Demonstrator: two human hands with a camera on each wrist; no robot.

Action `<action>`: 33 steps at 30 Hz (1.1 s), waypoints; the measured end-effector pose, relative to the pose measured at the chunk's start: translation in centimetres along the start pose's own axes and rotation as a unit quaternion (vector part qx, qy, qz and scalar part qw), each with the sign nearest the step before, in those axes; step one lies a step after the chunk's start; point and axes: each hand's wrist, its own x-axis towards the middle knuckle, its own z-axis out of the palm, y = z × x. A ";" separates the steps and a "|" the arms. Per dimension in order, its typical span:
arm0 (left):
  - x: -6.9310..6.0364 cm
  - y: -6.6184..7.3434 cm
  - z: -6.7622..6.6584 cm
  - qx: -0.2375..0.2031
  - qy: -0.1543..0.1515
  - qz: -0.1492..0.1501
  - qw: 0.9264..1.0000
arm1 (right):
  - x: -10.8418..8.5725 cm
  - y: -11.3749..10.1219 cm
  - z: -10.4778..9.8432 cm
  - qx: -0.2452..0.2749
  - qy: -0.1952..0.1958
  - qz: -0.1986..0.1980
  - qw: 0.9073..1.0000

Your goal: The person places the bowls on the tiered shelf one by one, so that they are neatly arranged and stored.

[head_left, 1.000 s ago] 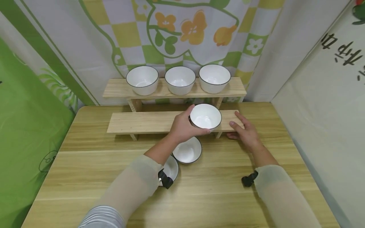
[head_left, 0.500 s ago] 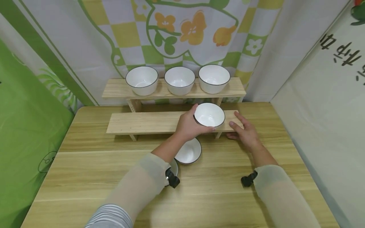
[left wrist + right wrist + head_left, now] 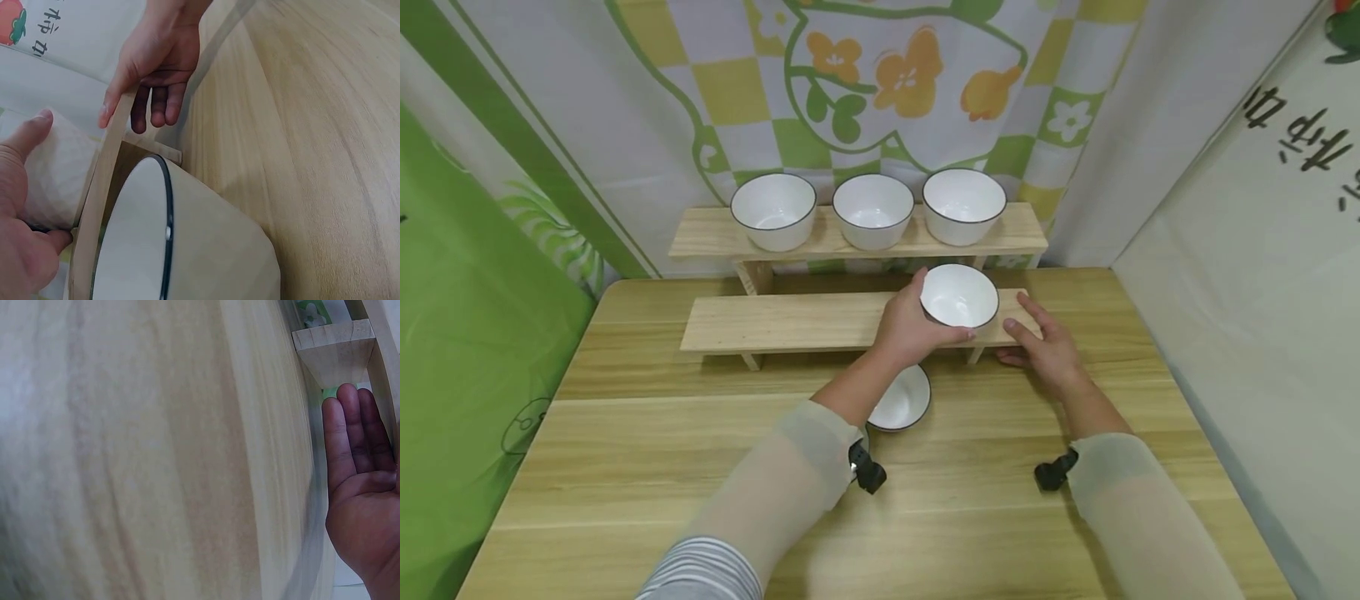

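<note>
My left hand [image 3: 910,329] grips a white, dark-rimmed bowl [image 3: 961,296] by its left side, over the right part of the lower wooden shelf [image 3: 790,323]. In the left wrist view the held bowl [image 3: 59,172] is against the shelf board [image 3: 97,206], with thumb and fingers of my left hand [image 3: 22,219] around it. My right hand [image 3: 1048,354] holds the shelf's right end, thumb and a finger on top, other fingers below. From the right wrist, my right hand [image 3: 365,487] shows straight fingers beneath the board.
Three similar bowls, left [image 3: 773,204], middle [image 3: 873,204] and right [image 3: 964,198], stand on the upper shelf [image 3: 700,233]. Another bowl [image 3: 904,404] is on the table [image 3: 985,517] before the lower shelf, partly behind my left forearm. A patterned curtain [image 3: 737,92] hangs behind.
My left hand and its bowl have moved right and slightly back along the lower shelf. The left forearm now covers nearly all of the nearest table bowl. My right hand has stayed in place.
</note>
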 end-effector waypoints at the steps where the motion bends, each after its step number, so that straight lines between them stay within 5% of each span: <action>1: 0.0 0.1 0.0 0.000 -0.001 0.000 1.000 | 0.0 -0.1 0.0 -0.001 0.000 -0.001 1.000; 18: -0.5 0.0 -0.9 -0.047 -0.032 -0.001 0.998 | -0.4 -0.7 0.3 0.008 -0.005 0.006 1.000; 33: -1.9 0.2 -2.8 -0.019 -0.033 0.028 0.999 | -1.7 -2.6 1.0 0.001 -0.007 0.007 1.000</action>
